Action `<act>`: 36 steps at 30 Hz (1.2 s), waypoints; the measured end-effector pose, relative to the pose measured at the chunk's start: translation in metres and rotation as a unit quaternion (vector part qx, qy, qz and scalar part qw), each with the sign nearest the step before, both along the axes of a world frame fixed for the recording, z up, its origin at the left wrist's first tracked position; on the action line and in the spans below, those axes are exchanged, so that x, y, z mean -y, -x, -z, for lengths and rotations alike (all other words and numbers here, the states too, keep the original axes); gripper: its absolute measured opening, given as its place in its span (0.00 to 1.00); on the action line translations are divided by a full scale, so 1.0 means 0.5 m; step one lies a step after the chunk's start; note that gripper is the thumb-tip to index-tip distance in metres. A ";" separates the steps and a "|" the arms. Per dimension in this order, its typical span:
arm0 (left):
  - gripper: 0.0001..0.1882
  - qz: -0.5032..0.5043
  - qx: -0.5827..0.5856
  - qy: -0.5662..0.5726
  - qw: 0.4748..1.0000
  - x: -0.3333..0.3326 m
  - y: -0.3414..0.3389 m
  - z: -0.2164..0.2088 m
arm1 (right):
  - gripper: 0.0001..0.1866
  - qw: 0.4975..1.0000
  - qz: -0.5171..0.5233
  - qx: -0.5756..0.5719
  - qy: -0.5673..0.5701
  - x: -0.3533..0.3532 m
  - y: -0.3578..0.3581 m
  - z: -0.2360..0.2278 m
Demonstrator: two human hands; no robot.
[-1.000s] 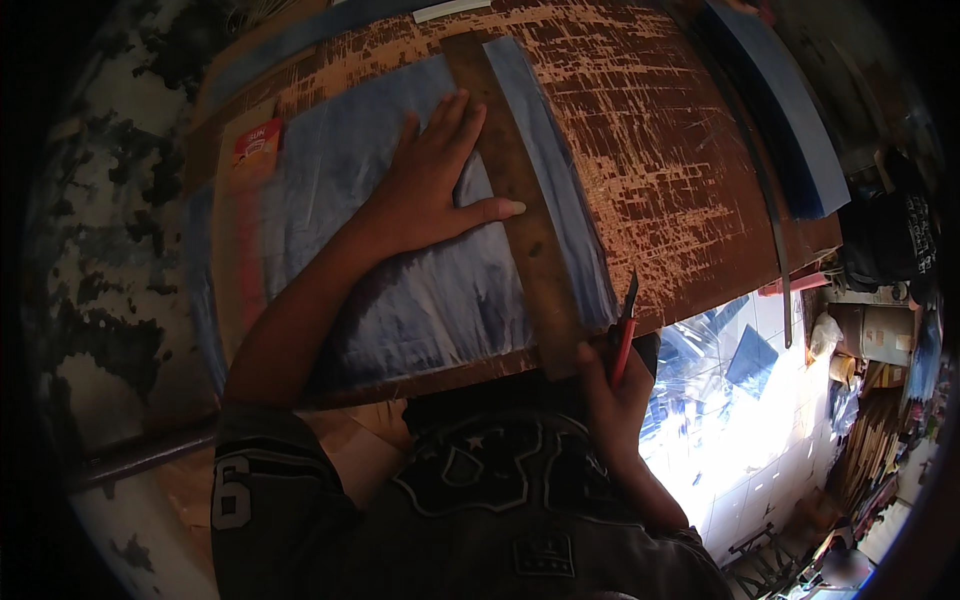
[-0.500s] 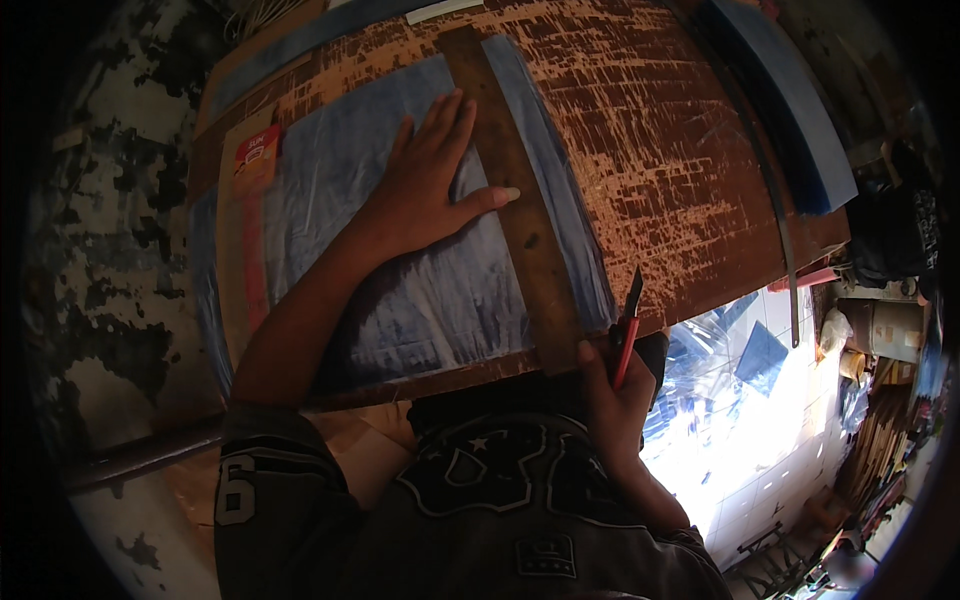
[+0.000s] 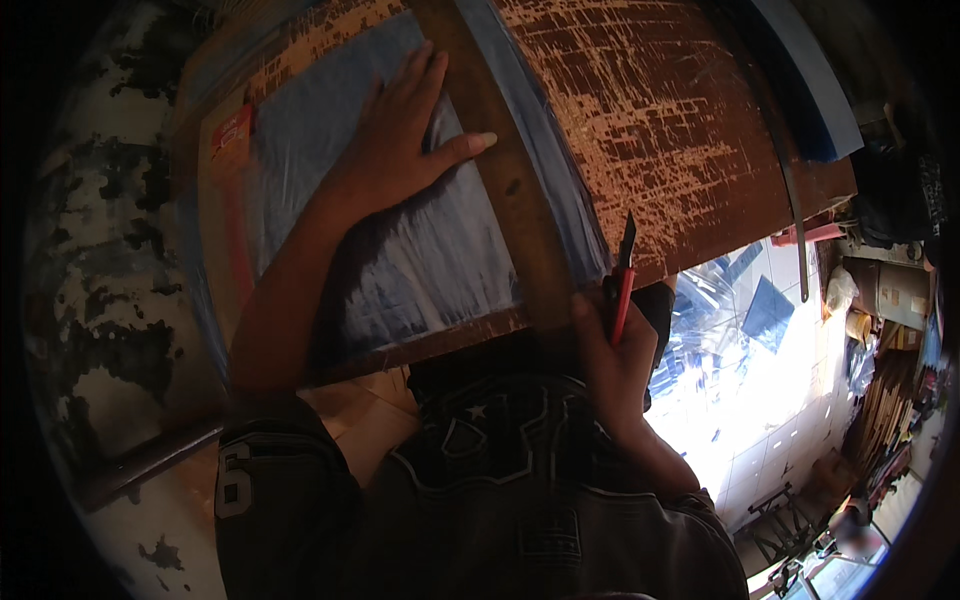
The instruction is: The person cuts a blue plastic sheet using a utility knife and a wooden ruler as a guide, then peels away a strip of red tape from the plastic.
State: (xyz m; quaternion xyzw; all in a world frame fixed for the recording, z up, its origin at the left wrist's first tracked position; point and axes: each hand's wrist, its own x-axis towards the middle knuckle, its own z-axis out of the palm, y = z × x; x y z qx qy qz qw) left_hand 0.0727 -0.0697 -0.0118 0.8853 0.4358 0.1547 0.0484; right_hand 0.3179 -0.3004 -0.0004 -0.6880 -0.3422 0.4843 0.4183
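Observation:
A stack of bluish plastic sheets (image 3: 430, 270) lies on the worn brown table. My left hand (image 3: 395, 145) rests flat on the sheets with its fingers spread, and its thumb lies on a long dark ruler (image 3: 515, 200). The ruler runs across the sheets from the far side to the table's near edge, close to their right side. In my right hand (image 3: 622, 375) is a red utility knife (image 3: 622, 305), its dark blade pointing up and away from me. That hand's thumb is beside the ruler's near end; I cannot tell if they touch.
The brown tabletop (image 3: 670, 150) is heavily scored. A cardboard strip with a red label (image 3: 232, 135) lies left of the sheets. A thick blue stack (image 3: 800, 80) and a thin dark strip (image 3: 790, 210) lie at the right. Sheet scraps (image 3: 768, 305) litter the sunlit floor.
The table and everything on it sit higher in the picture, as the view has shifted. Both hands keep nearly the same places by the ruler, with the knife still held.

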 end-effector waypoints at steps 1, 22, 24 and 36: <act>0.52 0.006 0.004 -0.002 1.000 -0.003 0.004 -0.002 | 0.12 1.000 -0.001 -0.006 -0.011 -0.001 0.000 0.001; 0.51 0.028 -0.020 -0.017 0.999 -0.006 0.014 -0.006 | 0.14 0.999 -0.011 -0.017 -0.033 0.006 0.002 -0.002; 0.51 0.030 -0.013 -0.012 0.999 -0.005 0.012 -0.008 | 0.14 0.999 -0.008 -0.023 -0.040 0.005 0.003 -0.004; 0.51 0.023 -0.017 -0.026 0.999 -0.007 0.012 -0.002 | 0.13 0.999 0.005 -0.028 -0.033 0.004 0.006 -0.004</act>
